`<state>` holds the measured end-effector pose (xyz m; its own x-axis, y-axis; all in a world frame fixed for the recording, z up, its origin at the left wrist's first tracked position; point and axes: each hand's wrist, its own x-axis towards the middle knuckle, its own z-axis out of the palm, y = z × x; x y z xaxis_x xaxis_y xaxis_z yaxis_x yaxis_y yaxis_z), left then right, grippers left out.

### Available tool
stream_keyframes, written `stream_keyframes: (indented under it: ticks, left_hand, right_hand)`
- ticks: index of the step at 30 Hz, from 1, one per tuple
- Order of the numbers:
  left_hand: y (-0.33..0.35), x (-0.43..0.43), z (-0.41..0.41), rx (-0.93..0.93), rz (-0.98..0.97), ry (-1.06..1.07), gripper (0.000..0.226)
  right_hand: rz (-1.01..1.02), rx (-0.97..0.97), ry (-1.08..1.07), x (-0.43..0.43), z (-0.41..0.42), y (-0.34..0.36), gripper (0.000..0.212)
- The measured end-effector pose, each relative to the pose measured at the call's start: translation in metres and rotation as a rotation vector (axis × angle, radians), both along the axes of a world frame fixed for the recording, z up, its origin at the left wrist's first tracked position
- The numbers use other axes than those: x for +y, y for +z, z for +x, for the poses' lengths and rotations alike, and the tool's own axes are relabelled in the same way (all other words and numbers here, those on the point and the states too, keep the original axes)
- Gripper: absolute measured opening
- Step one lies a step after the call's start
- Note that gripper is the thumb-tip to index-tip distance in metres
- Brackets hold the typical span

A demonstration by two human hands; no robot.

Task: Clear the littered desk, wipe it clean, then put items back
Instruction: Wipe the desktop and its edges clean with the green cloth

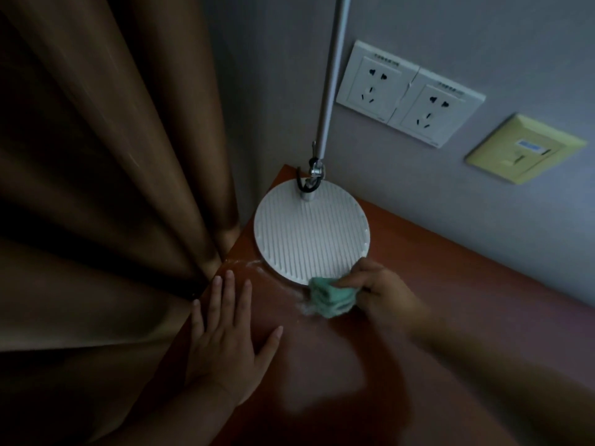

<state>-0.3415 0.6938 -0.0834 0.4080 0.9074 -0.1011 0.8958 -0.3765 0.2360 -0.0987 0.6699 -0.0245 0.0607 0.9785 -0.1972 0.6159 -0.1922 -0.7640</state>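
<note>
Right hand [383,291] grips green cloth [328,299] at lamp base [310,230]; left hand [225,346], fingers [227,294] straight, presses desk [418,246].

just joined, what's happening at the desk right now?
A person is wiping the desk. The right hand grips a green cloth pressed to the wood, right against the front edge of the lamp's round white base. The left hand lies flat, fingers spread, near the desk's left edge by the curtain. A trail of white dust curves along the base toward the cloth. Only the lamp stands in this corner.
</note>
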Motion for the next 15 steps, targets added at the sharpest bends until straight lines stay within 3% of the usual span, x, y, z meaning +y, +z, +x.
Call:
stream_keyframes:
  ticks: [1, 3, 5, 8, 12, 15]
  left_hand:
    - [0.000, 0.000, 0.000, 0.008, -0.001, 0.001, 0.081]
    - [0.001, 0.000, 0.000, 0.029, -0.003, 0.004, 0.083]
    - [0.001, 0.001, 0.000, 0.042, -0.007, 0.000, 0.084]
    - [-0.001, 0.001, -0.001, 0.062, 0.002, 0.005, 0.083]
    - [-0.001, 0.002, -0.001, 0.071, 0.005, 0.001, 0.083]
    - [-0.002, 0.002, 0.000, 0.077, 0.009, -0.011, 0.083]
  right_hand:
    - [-0.011, 0.177, -0.103, 0.004, 0.006, 0.010, 0.020]
    - [0.026, 0.337, -0.406, 0.020, 0.028, 0.024, 0.004]
    - [0.054, 0.125, -0.623, 0.038, 0.067, 0.022, 0.010]
    - [0.006, -0.304, -0.560, 0.057, 0.103, 0.002, 0.040]
    - [-0.117, -0.542, -0.520, 0.075, 0.098, -0.020, 0.046]
    - [-0.115, -0.574, -0.456, 0.076, 0.088, -0.022, 0.047]
